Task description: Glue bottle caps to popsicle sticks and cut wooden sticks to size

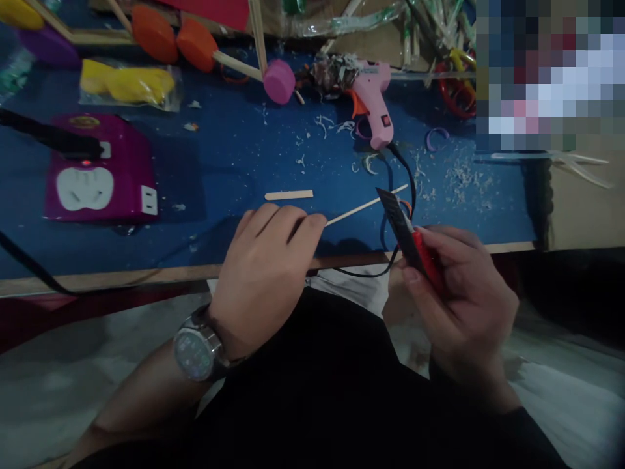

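Cutter knife (409, 242) and thin stick (352, 212), hand-held

The left hand (274, 251) holds the thin stick over the blue table (224, 159). The right hand (461, 290), set apart, grips the cutter knife by its handle (430, 262). The blade (394, 216) overlaps the stick in view; contact cannot be determined. 1 flat stick (289, 195) lies beyond the left hand.

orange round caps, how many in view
2: the left orange cap near the top edge, and the right orange cap beside it, toward the pink cap. More may be hidden.
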A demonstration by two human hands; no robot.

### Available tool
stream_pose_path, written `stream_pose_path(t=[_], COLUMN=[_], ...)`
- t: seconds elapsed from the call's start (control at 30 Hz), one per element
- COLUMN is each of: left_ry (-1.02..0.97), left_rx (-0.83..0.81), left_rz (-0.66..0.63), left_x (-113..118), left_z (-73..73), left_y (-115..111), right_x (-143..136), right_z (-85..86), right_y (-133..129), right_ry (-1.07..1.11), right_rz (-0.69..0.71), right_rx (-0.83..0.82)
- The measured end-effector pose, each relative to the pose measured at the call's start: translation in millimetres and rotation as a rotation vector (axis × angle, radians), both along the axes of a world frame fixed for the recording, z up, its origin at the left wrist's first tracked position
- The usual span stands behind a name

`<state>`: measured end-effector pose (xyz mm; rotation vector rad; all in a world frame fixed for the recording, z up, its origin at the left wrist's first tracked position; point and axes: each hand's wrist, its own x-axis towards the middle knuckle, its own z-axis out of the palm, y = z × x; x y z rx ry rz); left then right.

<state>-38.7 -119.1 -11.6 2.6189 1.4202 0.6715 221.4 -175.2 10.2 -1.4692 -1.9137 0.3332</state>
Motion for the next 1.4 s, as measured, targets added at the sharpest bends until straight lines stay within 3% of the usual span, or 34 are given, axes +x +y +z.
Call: stream_pose_path(t=[0.13,0.3,0.63,1.4], left_ry=[-0.014,-0.088,-0.043,0.027], left_rx=[0.007,0.141,0.198,0.075], left_rz=[0.027,0.009,-0.026,-0.002], left_x=[-3.1,-14.3,-18.7,-17.6], left_z=[-0.7,-2.7,-30.7,-26.5], left_y=[1.0,-7.3,-19.3,-19.3], right_x=[-2.4,-9.1,-23.0,-16.7], right_z=[0.7,-0.8,-6.0,3.6], right_y=[8.9,14.2,10.9,14.7], right_ry=[-0.124,-0.165,-0.218,-0.226], right_rz=[0.005,0.016,0.118,0.135], right_rx=[0.039,0.067,-0.043,-0.141])
